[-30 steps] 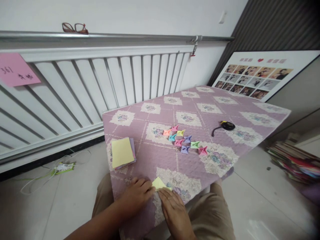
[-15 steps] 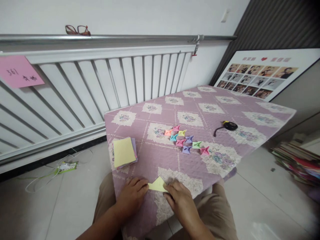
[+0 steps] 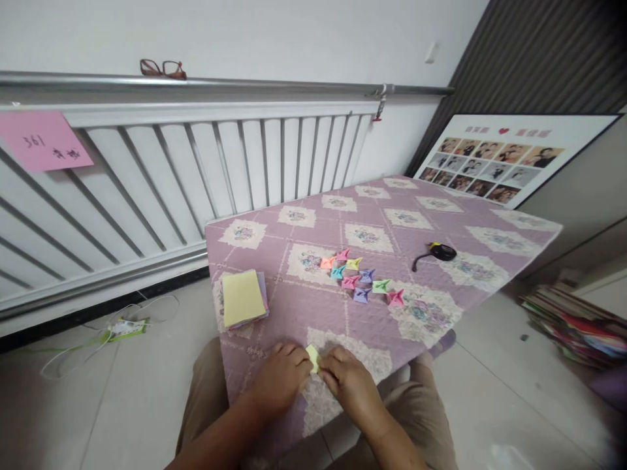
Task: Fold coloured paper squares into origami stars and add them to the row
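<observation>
A small folded piece of yellow paper point(image 3: 312, 358) lies at the near part of the table, between my two hands. My left hand point(image 3: 283, 375) covers its left side, fingers together and closed on it. From the right, my right hand point(image 3: 349, 378) pinches the other end with thumb and fingers. Most of the paper is hidden under the fingers. To the left sits a stack of square paper point(image 3: 243, 299), yellow on top. Several small folded paper pieces point(image 3: 350, 282) in pink, blue, purple, green, yellow and orange stand beyond my hands.
The table point(image 3: 304, 305) has a purple floral cloth. A black and yellow object with a strap point(image 3: 442, 252) lies at the right. Behind are a white radiator point(image 3: 255, 156) and a leaning photo board point(image 3: 563, 140). A power strip point(image 3: 128, 328) is on the floor.
My hands have come closer together, and less of the yellow paper shows between them. The view has shifted slightly.
</observation>
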Action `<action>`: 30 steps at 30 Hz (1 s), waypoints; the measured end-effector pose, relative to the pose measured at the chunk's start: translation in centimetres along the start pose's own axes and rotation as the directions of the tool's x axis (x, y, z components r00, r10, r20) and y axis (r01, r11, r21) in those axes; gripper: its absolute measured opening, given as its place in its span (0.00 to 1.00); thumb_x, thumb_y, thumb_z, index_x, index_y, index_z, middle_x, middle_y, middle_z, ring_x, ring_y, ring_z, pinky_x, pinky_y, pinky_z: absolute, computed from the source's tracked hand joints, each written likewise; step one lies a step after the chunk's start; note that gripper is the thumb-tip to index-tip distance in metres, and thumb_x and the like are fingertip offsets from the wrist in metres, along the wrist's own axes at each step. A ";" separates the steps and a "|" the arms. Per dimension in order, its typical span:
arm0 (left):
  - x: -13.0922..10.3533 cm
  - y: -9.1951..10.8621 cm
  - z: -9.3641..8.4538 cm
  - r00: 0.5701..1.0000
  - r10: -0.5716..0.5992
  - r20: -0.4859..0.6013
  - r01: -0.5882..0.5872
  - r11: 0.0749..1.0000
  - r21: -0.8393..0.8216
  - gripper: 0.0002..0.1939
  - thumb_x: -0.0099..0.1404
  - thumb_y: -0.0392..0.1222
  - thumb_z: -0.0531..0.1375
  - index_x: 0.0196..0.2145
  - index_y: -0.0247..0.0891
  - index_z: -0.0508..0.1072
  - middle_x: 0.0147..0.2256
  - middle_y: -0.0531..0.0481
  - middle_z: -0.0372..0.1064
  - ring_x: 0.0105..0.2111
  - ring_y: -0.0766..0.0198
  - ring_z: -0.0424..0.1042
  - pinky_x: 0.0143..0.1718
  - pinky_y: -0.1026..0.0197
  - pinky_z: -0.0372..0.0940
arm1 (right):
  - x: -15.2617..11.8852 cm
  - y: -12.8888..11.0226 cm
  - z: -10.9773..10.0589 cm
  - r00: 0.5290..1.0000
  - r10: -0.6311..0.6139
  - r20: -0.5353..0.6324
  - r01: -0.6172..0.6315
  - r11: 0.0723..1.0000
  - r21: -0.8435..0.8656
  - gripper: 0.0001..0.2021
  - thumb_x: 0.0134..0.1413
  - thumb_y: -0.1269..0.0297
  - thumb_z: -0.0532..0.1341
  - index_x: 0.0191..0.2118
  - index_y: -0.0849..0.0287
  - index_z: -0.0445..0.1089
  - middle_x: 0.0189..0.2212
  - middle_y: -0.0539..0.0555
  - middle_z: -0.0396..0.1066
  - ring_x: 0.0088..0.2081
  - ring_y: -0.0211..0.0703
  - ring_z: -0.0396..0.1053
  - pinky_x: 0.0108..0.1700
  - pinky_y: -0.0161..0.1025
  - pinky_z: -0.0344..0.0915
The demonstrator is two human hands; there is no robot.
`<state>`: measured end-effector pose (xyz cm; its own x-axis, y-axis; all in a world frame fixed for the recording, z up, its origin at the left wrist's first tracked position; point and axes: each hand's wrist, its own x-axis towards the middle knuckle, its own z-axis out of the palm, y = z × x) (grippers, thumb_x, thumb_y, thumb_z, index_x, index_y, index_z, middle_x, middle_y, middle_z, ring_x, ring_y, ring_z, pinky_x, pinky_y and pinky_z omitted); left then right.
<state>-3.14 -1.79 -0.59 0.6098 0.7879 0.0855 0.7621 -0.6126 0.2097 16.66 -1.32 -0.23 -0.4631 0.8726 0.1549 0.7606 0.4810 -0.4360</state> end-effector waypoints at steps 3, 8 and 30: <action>0.4 -0.4 -0.2 0.997 0.069 0.040 -0.072 0.995 0.068 0.07 0.72 0.42 0.54 0.42 0.40 0.71 0.41 0.50 0.70 0.43 0.58 0.65 0.42 0.55 0.56 | 0.0 0.1 -0.1 1.000 0.002 -0.005 -0.002 1.000 0.027 0.07 0.53 0.75 0.64 0.36 0.55 0.75 0.33 0.53 0.72 0.38 0.46 0.71 0.39 0.38 0.66; 0.5 -0.9 -0.5 0.982 0.186 0.033 -0.189 0.966 0.177 0.05 0.72 0.39 0.54 0.42 0.38 0.70 0.40 0.49 0.69 0.39 0.57 0.65 0.39 0.54 0.56 | -0.1 0.2 -0.2 1.000 0.008 -0.015 -0.007 0.998 0.064 0.08 0.51 0.75 0.65 0.36 0.55 0.75 0.32 0.52 0.71 0.38 0.45 0.71 0.39 0.38 0.66; 0.0 1.2 -3.2 0.955 -0.296 -0.003 0.264 0.857 -0.443 0.10 0.68 0.34 0.52 0.33 0.37 0.72 0.34 0.50 0.70 0.36 0.62 0.68 0.38 0.61 0.60 | -0.4 -1.4 -1.0 0.946 0.216 -0.241 -0.077 0.873 0.481 0.12 0.60 0.59 0.56 0.27 0.56 0.68 0.27 0.51 0.66 0.31 0.43 0.65 0.34 0.37 0.62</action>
<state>-2.89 -2.34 2.81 0.3563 0.9341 0.0230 0.7173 -0.2892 0.6340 16.24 -2.24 1.21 -0.1642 0.9500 0.2657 0.4806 0.3123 -0.8194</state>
